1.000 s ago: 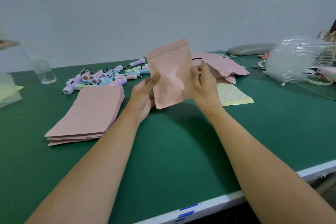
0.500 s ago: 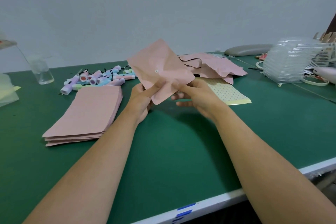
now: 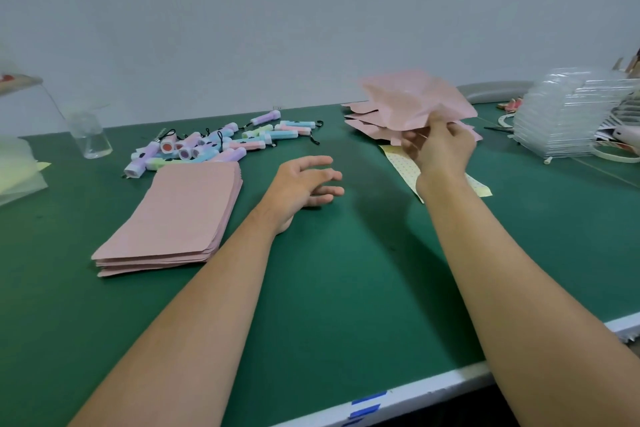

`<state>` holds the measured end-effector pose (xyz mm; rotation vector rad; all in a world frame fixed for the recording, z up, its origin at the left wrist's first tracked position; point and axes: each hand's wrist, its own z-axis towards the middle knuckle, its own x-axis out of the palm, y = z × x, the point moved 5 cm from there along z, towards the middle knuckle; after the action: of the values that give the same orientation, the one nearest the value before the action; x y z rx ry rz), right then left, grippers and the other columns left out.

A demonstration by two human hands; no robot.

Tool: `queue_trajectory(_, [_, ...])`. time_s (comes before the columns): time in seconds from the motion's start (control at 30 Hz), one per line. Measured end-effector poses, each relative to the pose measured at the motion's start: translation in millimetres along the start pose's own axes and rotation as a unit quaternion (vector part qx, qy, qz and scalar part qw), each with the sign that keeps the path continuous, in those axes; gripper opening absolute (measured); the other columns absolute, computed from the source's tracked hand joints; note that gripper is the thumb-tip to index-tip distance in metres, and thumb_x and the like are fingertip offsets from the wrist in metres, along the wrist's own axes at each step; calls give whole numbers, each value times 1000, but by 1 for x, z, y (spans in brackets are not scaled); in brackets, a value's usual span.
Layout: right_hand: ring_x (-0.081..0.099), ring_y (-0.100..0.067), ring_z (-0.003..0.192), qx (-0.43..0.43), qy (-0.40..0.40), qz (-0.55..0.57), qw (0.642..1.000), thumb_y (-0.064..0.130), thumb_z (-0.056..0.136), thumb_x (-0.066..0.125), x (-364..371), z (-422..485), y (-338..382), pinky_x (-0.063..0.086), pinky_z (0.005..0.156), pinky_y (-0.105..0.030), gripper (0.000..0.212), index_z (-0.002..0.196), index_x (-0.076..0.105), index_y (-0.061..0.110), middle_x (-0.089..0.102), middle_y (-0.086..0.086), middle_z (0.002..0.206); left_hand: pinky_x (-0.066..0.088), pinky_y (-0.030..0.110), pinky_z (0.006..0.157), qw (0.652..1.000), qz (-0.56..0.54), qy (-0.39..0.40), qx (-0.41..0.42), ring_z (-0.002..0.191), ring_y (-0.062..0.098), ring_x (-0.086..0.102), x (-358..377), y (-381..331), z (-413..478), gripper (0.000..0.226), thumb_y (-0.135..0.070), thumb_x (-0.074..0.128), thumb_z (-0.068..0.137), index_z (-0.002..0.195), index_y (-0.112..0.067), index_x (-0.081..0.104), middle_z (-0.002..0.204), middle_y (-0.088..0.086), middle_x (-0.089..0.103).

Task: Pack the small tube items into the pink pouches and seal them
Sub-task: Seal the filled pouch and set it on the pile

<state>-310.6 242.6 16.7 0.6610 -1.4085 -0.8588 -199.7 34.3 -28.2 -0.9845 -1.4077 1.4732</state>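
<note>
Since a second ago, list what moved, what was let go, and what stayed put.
The left hand released the pink pouch and is now open, low over the green table. The right hand alone grips the pouch and has carried it right and farther back, above the pile of pouches. The stack of flat pouches and the tube items stayed put.

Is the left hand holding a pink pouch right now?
No, the left hand is open with spread fingers and holds nothing; only the right hand grips a pouch.
</note>
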Motion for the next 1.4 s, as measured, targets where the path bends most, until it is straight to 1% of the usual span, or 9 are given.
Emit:
queue_trajectory(0.17, [69,-9,57,15,52,-53,997,22,104,62,11,29,13,47,44,-21,18,113,62,6,72,-2,97,60,21,66,1000,14,-3,4,81,19,79,1,0,0,28,-10,70,100,127,-10,68,104,5,81])
queue_trajectory(0.27, [71,-10,67,33,103,-162,981,16,93,74,3,32,-1,39,43,-19,51,138,53,3,74,3,110,60,21,66,1000,18,1,4,80,19,79,2,1,0,24,-9,69,100,124,-10,69,103,4,81])
queue_trajectory(0.37, [74,-13,64,3,152,-275,949,12,92,73,3,22,-25,37,45,-19,50,138,54,8,67,3,133,60,21,66,1000,18,-6,4,79,19,79,1,1,1,22,-9,69,100,122,-10,70,103,5,81])
queue_trajectory(0.7, [71,-20,55,-111,326,-397,851,7,93,65,52,-50,-53,51,58,-16,32,125,68,12,74,1,110,63,29,69,992,78,-97,19,76,20,79,2,-2,-7,20,-6,63,99,114,-11,75,97,6,81])
queue_trajectory(0.87, [71,-15,51,-156,300,-436,834,10,94,60,51,-49,-55,56,65,-26,30,119,70,22,68,9,110,52,39,100,857,334,-374,119,108,16,70,-23,-30,-25,26,-21,64,91,116,-25,73,110,-10,76])
queue_trajectory(0.97, [70,-12,53,-134,312,-462,819,14,95,59,45,-43,-57,49,57,-17,25,115,71,22,68,7,103,7,71,121,746,491,-442,84,151,29,34,-43,-39,-24,55,-12,65,84,137,-25,57,148,0,54])
queue_trajectory(1.13, [58,2,75,-120,328,-504,790,22,93,57,46,-45,-61,40,63,-15,24,104,77,25,63,16,81,2,72,122,724,582,-314,-195,159,45,6,-69,-8,-16,88,-28,60,95,165,-6,11,170,30,9])
queue_trajectory(1.3, [60,1,78,-120,344,-499,786,25,91,62,47,-47,-63,43,65,-17,19,103,76,26,64,17,81,25,64,114,630,734,-219,-129,132,38,48,-48,-12,-7,102,-28,70,90,165,-6,5,144,19,56])
queue_trajectory(1.4, [60,1,72,-118,341,-494,791,22,91,62,47,-44,-64,41,61,-14,18,102,76,26,65,16,76,29,58,111,624,743,-225,-92,115,34,57,-39,-20,-8,102,-20,71,87,165,-7,6,118,12,68])
